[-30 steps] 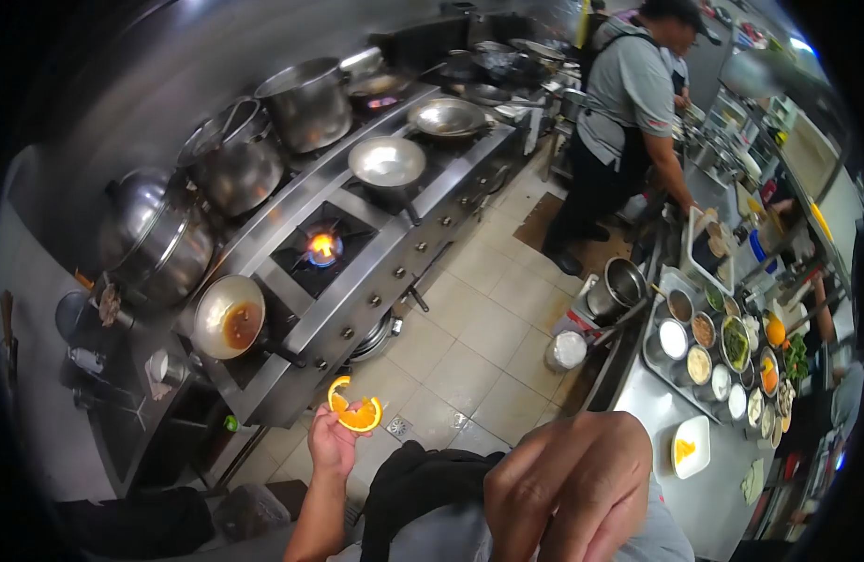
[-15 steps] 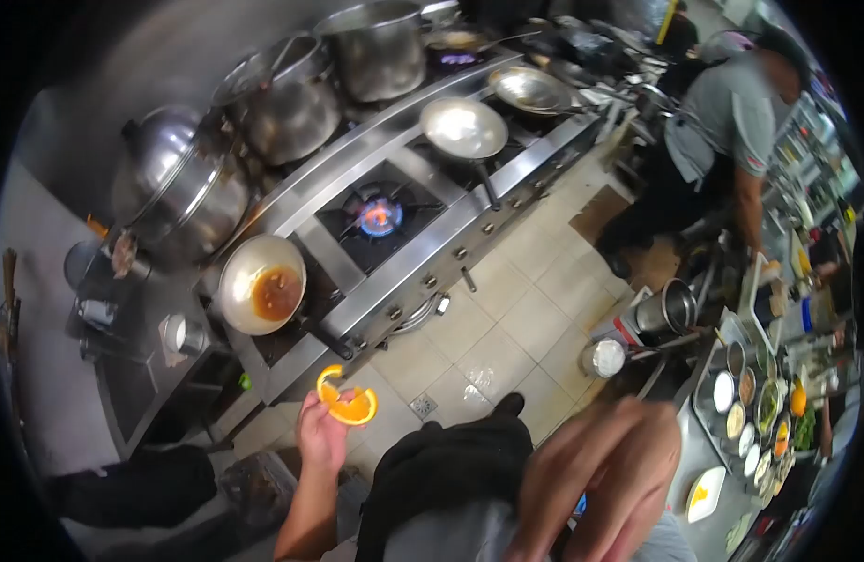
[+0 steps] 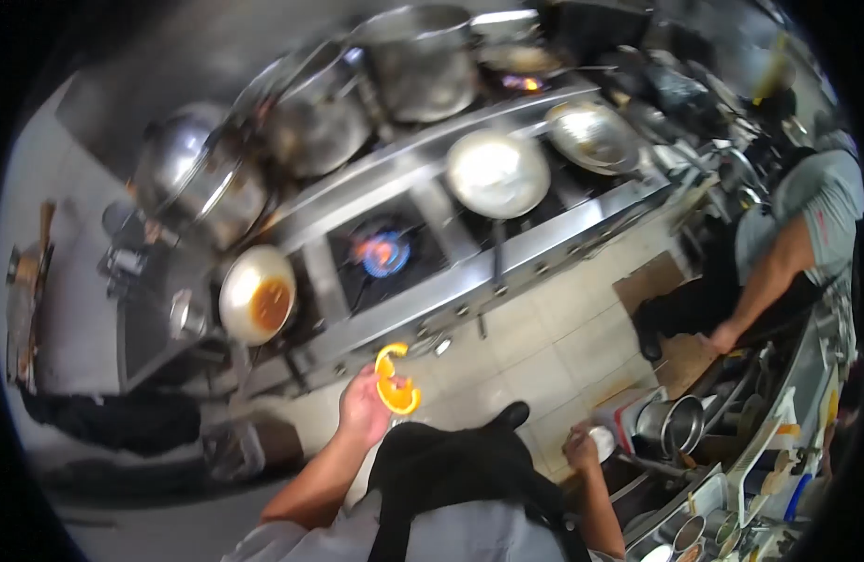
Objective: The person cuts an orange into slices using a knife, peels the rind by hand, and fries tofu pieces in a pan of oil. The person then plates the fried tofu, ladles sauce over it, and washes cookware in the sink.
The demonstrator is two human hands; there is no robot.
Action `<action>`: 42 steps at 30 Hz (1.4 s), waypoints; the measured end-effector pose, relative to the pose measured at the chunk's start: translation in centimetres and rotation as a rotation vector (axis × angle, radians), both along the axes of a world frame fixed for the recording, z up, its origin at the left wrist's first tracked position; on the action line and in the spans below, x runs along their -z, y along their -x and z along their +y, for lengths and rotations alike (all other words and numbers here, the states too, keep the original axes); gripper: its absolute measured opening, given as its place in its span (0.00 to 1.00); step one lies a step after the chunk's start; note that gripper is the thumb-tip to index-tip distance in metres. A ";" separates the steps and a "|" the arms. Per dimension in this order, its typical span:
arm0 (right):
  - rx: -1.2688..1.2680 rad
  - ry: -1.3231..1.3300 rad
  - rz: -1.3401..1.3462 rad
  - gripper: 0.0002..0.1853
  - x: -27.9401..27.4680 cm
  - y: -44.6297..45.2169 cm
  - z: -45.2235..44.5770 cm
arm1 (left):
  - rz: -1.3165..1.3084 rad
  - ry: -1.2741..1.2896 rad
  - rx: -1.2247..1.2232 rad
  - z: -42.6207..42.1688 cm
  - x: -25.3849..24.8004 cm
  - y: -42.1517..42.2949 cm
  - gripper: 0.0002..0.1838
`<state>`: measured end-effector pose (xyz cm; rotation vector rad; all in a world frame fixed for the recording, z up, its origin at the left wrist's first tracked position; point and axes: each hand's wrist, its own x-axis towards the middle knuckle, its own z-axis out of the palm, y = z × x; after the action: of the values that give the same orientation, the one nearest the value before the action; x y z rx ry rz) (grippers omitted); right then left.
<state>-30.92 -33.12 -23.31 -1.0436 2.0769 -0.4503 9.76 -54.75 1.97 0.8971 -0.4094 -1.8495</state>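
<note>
My left hand pinches a cut orange slice with a curled strip of peel on it, held over the floor in front of the stove. My right hand is low on the right, right beside a small white-topped round container. Its fingers look bent but are blurred, and whether they grip the container does not show. A pan with brown sauce sits at the left of the stove. To its right burns an uncovered gas flame.
Large steel pots line the back of the stove. Another pan rests on a burner, its handle sticking out over the front edge. A co-worker bends down at the right. A steel pot stands near the right counter.
My right arm, earlier raised close to the camera, is now down beside the white-topped container. My left hand still holds the orange slice. The view has turned; the co-worker's hand has lowered.
</note>
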 end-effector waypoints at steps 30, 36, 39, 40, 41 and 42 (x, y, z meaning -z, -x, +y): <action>0.252 0.693 -0.523 0.23 -28.4 28.6 -55.6 | 0.028 0.082 -0.049 -24.0 -4.5 30.8 0.11; 0.161 0.754 -0.457 0.25 -30.8 31.8 -68.4 | -0.074 0.070 -0.147 -24.1 -4.6 31.4 0.10; 0.232 0.684 -0.494 0.31 -31.2 33.7 -76.1 | -0.175 0.070 -0.244 -22.9 -4.7 31.1 0.09; 0.251 0.653 -0.531 0.32 -31.5 34.2 -78.3 | -0.208 0.094 -0.280 -22.6 -4.9 30.8 0.08; 0.251 0.662 -0.546 0.32 -31.9 34.3 -80.1 | -0.240 0.107 -0.313 -22.1 -4.8 30.7 0.08; 0.270 0.610 -0.591 0.30 -32.4 34.3 -81.7 | -0.248 0.120 -0.317 -21.9 -4.7 30.4 0.08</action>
<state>-65.26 -114.82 9.09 -0.8067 1.5637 -1.4096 -20.68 -76.62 6.63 1.0474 -0.4949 -1.4166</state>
